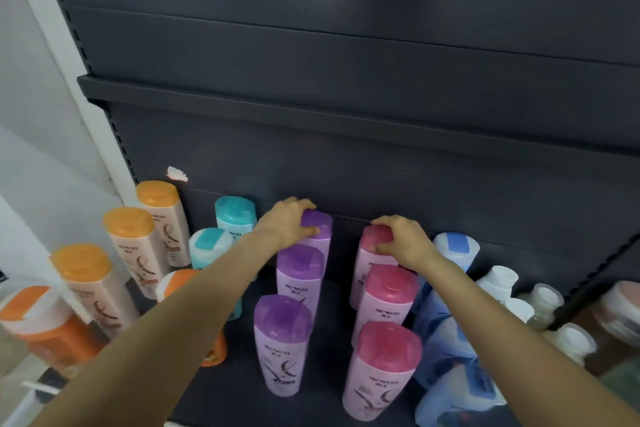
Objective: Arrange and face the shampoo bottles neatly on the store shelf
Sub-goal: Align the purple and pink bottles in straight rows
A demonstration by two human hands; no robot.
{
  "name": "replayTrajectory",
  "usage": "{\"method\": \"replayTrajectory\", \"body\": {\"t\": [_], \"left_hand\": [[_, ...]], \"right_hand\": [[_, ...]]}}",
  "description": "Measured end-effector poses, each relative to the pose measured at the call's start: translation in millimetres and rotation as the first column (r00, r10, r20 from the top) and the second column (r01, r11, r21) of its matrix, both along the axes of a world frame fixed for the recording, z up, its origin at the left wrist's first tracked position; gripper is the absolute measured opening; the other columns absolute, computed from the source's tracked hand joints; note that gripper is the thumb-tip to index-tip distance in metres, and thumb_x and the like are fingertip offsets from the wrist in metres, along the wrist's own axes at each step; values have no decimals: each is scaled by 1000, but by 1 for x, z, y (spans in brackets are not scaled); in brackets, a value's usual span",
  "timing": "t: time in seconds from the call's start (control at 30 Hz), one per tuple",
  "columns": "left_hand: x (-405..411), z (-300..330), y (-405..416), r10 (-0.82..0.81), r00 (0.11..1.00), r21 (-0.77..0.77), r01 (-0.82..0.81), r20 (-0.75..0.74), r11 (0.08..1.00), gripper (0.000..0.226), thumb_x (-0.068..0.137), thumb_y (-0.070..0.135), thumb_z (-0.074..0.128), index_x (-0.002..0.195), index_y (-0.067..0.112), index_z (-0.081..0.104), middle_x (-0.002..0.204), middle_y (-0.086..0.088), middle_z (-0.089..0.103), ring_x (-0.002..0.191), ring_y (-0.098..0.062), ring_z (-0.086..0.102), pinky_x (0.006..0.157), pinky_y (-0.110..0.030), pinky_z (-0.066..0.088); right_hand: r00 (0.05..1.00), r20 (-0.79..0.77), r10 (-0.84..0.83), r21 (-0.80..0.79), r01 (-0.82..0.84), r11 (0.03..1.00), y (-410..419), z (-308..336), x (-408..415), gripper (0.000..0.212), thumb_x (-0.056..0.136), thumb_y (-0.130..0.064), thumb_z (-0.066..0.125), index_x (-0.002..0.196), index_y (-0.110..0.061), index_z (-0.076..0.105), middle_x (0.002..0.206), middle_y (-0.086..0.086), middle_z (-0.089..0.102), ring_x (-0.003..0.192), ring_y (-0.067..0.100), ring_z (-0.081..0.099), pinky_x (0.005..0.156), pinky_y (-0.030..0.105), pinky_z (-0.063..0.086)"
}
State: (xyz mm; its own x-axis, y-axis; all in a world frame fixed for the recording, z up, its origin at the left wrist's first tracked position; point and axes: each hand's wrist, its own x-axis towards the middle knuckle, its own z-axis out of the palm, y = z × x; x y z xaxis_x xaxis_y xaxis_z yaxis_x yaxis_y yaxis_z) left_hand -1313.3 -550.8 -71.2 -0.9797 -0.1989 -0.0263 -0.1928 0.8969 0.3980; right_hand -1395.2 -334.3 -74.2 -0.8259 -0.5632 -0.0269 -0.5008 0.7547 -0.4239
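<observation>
The dark shelf point(346, 357) carries shampoo bottles standing upright in rows that go from front to back. The left hand point(289, 224) grips the cap of the rearmost purple-capped bottle point(317, 229), fingers curled over the top and thumb on its front. The right hand point(403, 241) holds in the same way the cap of the rearmost pink-capped bottle point(372, 253). Both bottles stand just beside the back panel point(415, 191). In front of each are two more bottles of the same colour, close together. What is inside the bottles cannot be seen. Between the purple row and the pink row runs a free strip of shelf. To the left stand teal-capped bottles point(235, 215) and orange-capped bottles point(128, 232), to the right blue bottles point(446, 333), tight against the pink row
</observation>
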Motion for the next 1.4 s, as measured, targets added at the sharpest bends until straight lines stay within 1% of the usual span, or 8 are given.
{"method": "replayTrajectory", "body": {"t": [0.37, 0.53, 0.7, 0.8, 0.9, 1.0, 1.2, 1.4], "left_hand": [[-13, 3, 15, -60, 998, -56, 60, 2, 997, 55, 75, 26, 77, 123, 17, 51, 111, -7, 44, 103, -25, 50, 88, -32, 43], [3, 26, 12, -12, 992, 28, 16, -126, 999, 55, 75, 27, 77, 122, 17, 50, 107, -8, 48, 100, -25, 49, 86, -28, 40], [39, 64, 7, 51, 940, 117, -11, -339, 993, 51, 70, 27, 81, 114, 15, 57, 106, -8, 61, 98, -24, 56, 78, -22, 36], [69, 91, 5, 141, 879, 212, -46, -456, 976, 45, 70, 25, 81, 110, 18, 60, 100, 2, 63, 92, -15, 57, 72, -10, 36], [99, 110, 2, 240, 814, 377, -29, -528, 926, 37, 71, 22, 80, 102, 27, 58, 88, 16, 61, 80, -6, 57, 69, -4, 41], [123, 116, -3, 304, 782, 539, 49, -545, 841, 33, 72, 23, 78, 98, 32, 60, 91, 10, 63, 85, -14, 61, 77, -33, 55], [157, 111, -2, 369, 756, 709, 174, -540, 683, 34, 73, 19, 72, 102, 33, 60, 95, 2, 64, 87, -18, 64, 77, -34, 58], [175, 107, -7, 385, 859, 818, 64, -337, 572, 56, 88, 18, 60, 138, 34, 41, 114, -11, 66, 93, -21, 70, 82, -33, 57]], "right_hand": [[999, -6, 50, -36, -50, 998, 4, -2, -8, 55, 76, -20, 77, 127, -19, 58, 119, 8, 57, 114, 23, 53, 95, 28, 42], [997, -30, 77, -28, -78, 997, 3, 3, 1, 61, 76, -25, 77, 132, -15, 54, 126, 7, 54, 121, 23, 49, 100, 30, 40], [990, -6, 142, -286, -138, 948, -8, 29, 23, 57, 77, -30, 76, 129, -17, 57, 127, 5, 57, 119, 18, 52, 95, 17, 35], [983, 111, 146, -377, -94, 922, -10, 41, 37, 55, 80, -36, 72, 131, -21, 56, 131, 2, 56, 122, 13, 51, 104, 24, 37], [917, 367, 157, -564, 85, 821, -8, 49, 53, 47, 85, -57, 57, 119, -26, 64, 127, -4, 61, 121, 10, 53, 109, 32, 36], [855, 500, 138, -624, 245, 743, -8, 54, 65, 59, 76, -73, 51, 109, -28, 70, 115, -4, 68, 113, 13, 60, 106, 40, 41], [594, 755, 278, -643, 589, 490, -6, 66, 96, 39, 90, -43, 55, 98, -6, 64, 86, 16, 69, 84, 30, 68, 65, 31, 60], [696, 641, 323, -767, 581, 272, -11, 73, 118, 24, 91, -28, 59, 101, -7, 62, 99, 13, 66, 91, 25, 67, 71, 29, 59]]}}
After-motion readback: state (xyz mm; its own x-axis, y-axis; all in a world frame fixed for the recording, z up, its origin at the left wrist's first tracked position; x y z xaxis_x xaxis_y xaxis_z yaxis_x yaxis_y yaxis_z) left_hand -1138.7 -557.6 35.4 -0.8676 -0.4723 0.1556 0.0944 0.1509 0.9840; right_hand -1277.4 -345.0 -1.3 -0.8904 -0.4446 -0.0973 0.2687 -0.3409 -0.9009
